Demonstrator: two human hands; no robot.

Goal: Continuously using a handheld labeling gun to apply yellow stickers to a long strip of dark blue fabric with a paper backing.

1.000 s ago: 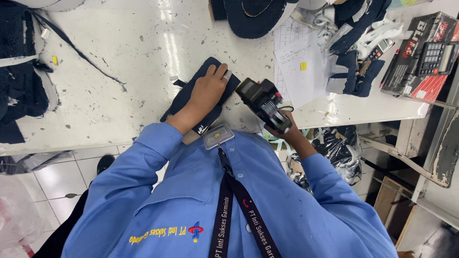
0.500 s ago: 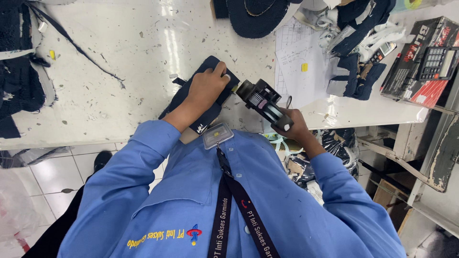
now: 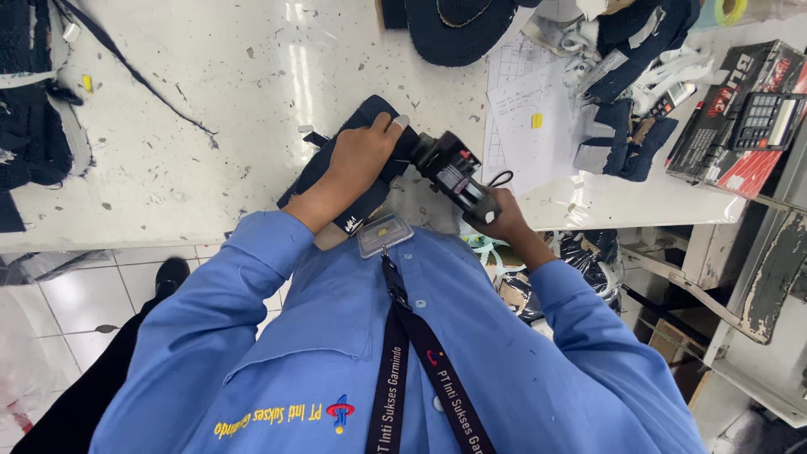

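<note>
Head view: left hand (image 3: 360,160) fingers lie spread, pressing a navy fabric piece (image 3: 353,172) flat at the white counter (image 3: 210,126) edge. Right hand (image 3: 498,217) fingers wrap a black handheld tool (image 3: 454,172), its nose touching the fabric; work appears mid-way. Papers (image 3: 525,118) lie beyond.

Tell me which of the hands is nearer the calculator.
Right. The right hand grips a black tool, well short of the calculator; the left hand presses dark cloth farther away.

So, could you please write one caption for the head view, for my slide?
Left hand presses a dark navy fabric piece on the speckled white table while the right hand holds a black handheld tool against it.
</note>
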